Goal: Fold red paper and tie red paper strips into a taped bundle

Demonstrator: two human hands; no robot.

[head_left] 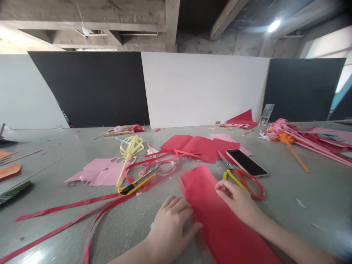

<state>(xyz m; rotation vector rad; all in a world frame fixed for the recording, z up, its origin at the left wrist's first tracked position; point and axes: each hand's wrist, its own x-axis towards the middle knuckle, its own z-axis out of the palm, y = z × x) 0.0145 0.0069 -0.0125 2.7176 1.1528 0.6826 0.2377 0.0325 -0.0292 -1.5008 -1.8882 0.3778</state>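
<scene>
Left hand: thumb apart from fingers, apparently steadying red paper by left edge.
Right hand: fingers curled at opposite edge; cannot tell whether pinching.
Red paper: between hands, presumably for two-sided access.
Scissors: near right hand, seemingly for reach.

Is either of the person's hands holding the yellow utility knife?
No, the yellow utility knife lies over red strips on the table, apart from both the left hand and the right hand.
</scene>
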